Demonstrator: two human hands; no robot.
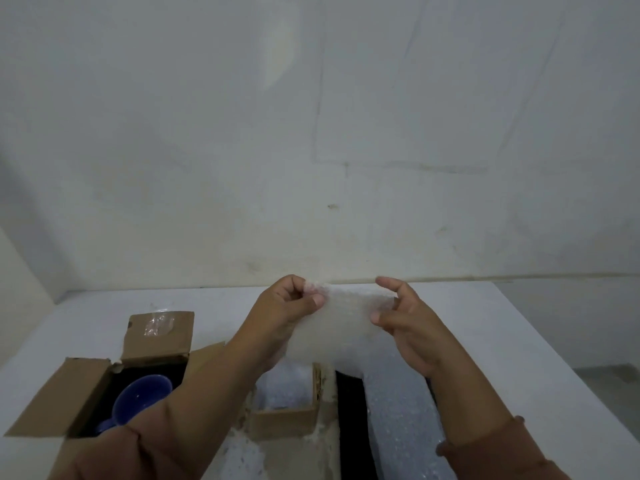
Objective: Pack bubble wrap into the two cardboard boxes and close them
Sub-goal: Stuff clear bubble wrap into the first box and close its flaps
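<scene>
Both hands hold up a translucent sheet of bubble wrap [346, 327] above the table. My left hand [294, 306] pinches its upper left corner and my right hand [401, 317] pinches its right edge. The sheet hangs down over a small open cardboard box [287, 415] that has bubble wrap inside. To the left stands a second open cardboard box [90, 382] with its flaps spread, and a blue mug [142, 400] lies inside it. My left forearm crosses in front of that box.
A roll or strip of bubble wrap [401, 427] lies on a black surface [351, 427] at the lower right. The white table [519, 334] ends at a grey wall behind and drops off on the right.
</scene>
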